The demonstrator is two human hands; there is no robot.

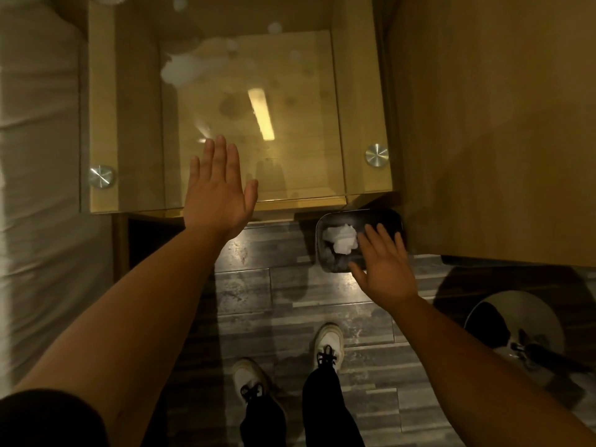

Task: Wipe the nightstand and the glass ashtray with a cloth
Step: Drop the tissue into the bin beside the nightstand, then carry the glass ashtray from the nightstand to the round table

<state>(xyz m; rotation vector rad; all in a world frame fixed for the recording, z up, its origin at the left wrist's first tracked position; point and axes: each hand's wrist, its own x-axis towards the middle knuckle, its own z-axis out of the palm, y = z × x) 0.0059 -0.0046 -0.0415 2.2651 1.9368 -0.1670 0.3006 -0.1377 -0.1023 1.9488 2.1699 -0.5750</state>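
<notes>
While both hands spread wide and empty, left hand (219, 188) hovers over nightstand (251, 124) near edge; right hand (383, 266) above bin (392, 221); no cloth seen.

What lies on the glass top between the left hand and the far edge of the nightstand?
In the head view, the glass top of the nightstand beyond the open left hand is bare: only smudges and light reflections. No ashtray or cloth shows there.

Nightstand (225, 91) between bed (35, 188) at left and cabinet (500, 124) at right; bin (329, 221) on floor (290, 301) before its right corner, holding crumpled paper (342, 238).
</notes>
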